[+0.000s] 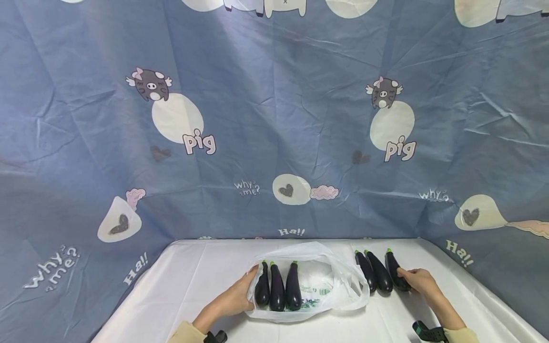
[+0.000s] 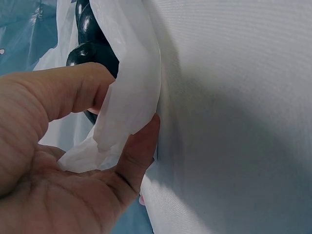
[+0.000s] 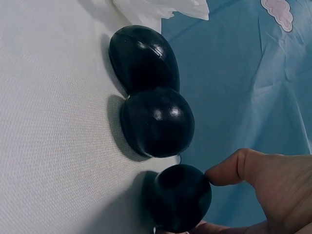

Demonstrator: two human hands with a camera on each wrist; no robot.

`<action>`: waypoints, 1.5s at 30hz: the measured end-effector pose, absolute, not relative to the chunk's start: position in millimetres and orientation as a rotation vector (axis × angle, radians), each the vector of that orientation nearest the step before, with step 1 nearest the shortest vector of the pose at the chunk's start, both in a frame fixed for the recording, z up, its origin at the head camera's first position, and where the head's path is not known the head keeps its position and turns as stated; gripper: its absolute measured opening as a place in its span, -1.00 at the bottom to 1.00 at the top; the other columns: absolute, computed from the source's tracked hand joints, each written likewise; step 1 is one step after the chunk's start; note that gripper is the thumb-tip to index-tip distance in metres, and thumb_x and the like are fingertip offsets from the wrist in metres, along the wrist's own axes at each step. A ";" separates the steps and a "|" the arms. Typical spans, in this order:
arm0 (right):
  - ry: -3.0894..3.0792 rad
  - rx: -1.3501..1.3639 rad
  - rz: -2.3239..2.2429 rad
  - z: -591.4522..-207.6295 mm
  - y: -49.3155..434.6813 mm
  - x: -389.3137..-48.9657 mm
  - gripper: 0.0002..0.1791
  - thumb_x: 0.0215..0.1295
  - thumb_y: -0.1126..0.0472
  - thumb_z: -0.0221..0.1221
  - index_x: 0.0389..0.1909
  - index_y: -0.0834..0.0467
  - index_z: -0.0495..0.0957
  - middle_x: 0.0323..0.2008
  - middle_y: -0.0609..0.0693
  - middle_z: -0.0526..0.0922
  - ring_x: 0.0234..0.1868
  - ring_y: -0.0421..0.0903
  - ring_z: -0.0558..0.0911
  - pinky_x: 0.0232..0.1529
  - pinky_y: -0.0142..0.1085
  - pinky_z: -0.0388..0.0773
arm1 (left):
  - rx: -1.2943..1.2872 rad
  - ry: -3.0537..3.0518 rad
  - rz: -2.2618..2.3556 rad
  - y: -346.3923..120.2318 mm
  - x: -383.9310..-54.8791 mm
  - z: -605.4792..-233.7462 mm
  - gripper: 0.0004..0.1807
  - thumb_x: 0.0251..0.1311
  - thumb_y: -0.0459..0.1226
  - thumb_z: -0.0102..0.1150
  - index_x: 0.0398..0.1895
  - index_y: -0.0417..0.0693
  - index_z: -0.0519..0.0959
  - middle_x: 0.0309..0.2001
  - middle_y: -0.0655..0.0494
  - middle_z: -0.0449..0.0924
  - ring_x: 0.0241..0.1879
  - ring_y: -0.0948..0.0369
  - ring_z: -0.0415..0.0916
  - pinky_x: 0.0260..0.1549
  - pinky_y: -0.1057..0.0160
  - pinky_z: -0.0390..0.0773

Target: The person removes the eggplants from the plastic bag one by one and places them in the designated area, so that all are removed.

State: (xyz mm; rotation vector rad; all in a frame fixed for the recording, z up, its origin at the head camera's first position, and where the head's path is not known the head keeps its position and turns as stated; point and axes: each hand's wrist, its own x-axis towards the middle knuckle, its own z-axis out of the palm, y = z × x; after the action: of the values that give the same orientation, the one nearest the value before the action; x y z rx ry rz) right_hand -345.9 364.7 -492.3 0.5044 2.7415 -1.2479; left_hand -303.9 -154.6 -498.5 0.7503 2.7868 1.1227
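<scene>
A white plastic bag (image 1: pixel 309 314) lies on the table with its mouth spread, and three dark eggplants (image 1: pixel 277 288) with green stem ends rest side by side in it. At its left edge my left hand (image 1: pixel 233 297) pinches the thin plastic, which in the left wrist view runs between thumb and fingers (image 2: pixel 141 146). Right of the bag lie two eggplants (image 1: pixel 379 274) close together. Just beyond them my right hand (image 1: pixel 420 282) grips a third eggplant (image 1: pixel 392 264) by its thick lower part; the right wrist view shows the thumb against this eggplant (image 3: pixel 180 200).
A white cloth (image 1: pixel 193 267) covers the table. Behind and at both sides hangs a blue curtain (image 1: pixel 274 119) printed with pigs and lettering. The bag's right side (image 1: pixel 358 290) reaches close to the loose eggplants. Dark bands (image 1: pixel 429 332) sit on both wrists.
</scene>
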 end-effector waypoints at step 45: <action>3.041 0.551 -1.410 -565.5 390.5 -412.4 -0.14 0.21 -0.40 -0.01 0.17 0.29 0.46 0.06 0.31 0.56 0.02 0.21 0.55 -0.14 0.03 0.55 | 0.731 2.766 1.144 -154.6 -304.5 -498.7 0.22 -0.41 -0.46 0.37 0.49 -0.29 -0.02 0.48 -0.33 -0.03 0.42 -0.32 0.00 0.29 -0.35 0.12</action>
State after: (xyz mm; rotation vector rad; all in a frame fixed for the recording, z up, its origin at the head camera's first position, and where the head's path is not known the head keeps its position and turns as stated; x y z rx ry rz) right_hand -412.4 390.5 -565.5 0.5510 3.0411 -1.4097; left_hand -304.5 -154.6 -498.7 0.7309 2.7659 1.1444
